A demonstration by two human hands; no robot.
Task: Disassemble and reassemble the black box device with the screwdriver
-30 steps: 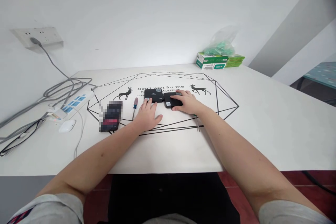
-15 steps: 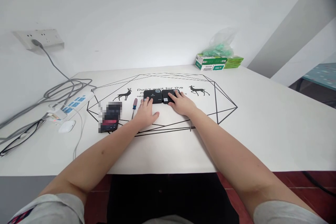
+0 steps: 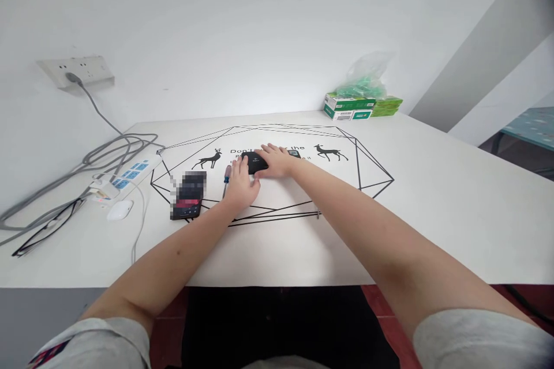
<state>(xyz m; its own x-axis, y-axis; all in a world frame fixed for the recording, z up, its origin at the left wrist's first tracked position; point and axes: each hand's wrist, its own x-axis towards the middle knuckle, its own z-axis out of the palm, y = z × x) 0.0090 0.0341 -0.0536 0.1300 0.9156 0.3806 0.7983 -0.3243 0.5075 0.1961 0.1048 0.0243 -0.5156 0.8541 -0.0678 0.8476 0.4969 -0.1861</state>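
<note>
Right hand (image 3: 277, 162) clasps black box (image 3: 255, 162) right of screwdriver (image 3: 227, 174); left hand (image 3: 240, 185): grip unclear. Probably light, rigid; I'd hold edges.

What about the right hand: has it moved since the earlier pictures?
Yes, the right hand has moved left, farther from the printed deer on the right.

Left hand (image 3: 241, 185): palm down, fingers forward, thumb spread toward the right hand (image 3: 279, 162)
Right hand: palm down, fingers pointing forward-left, thumb near the left
Left forearm (image 3: 184, 248): bare, slanting inward
Right forearm (image 3: 372, 225): bare, slanting inward
</note>
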